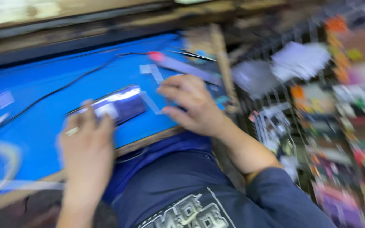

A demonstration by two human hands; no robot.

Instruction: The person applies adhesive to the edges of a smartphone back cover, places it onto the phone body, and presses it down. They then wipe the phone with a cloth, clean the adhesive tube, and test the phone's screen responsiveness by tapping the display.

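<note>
head view: left hand (87,147) pins a slick, fragile-looking phone (115,105) by its edge, right hand (193,105) half-curled, holding nothing, on blue surface (30,126).

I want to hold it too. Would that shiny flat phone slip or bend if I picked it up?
The phone looks flat and glossy, so probably slippery and stiff. It lies flat on the blue mat, so it likely won't roll. The left hand rests on its end.

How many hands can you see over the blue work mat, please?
2. The left hand holds the near end of a dark phone; the right hand rests beside the phone's far end. Motion blur may hide more.
</note>
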